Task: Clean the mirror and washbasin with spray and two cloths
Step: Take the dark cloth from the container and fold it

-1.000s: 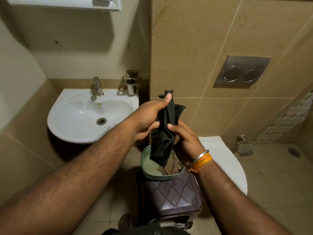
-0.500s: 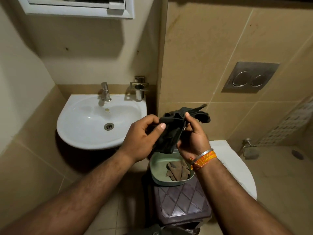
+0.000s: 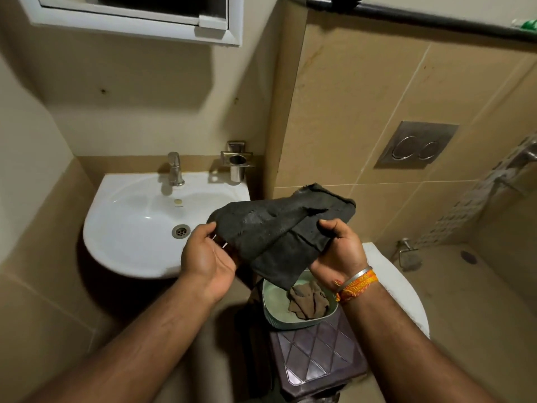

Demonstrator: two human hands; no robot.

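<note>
A dark grey, folded microfibre cloth [image 3: 279, 231] is stretched between both hands: the left hand [image 3: 207, 257] pinches its left corner, the right hand [image 3: 338, 251] grips its right fold, above a green plastic basin [image 3: 271, 303] holding a crumpled brown cloth [image 3: 308, 301], right of the white ceramic washbasin [image 3: 136, 228].

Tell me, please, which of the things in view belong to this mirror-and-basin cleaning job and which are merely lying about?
Part of the job:
- dark cloth, held by left hand and right hand
- brown cloth in the green tub
- washbasin
- mirror cabinet

Just there:
- tap
- steel tumbler holder
- flush plate
- quilted stool
</note>
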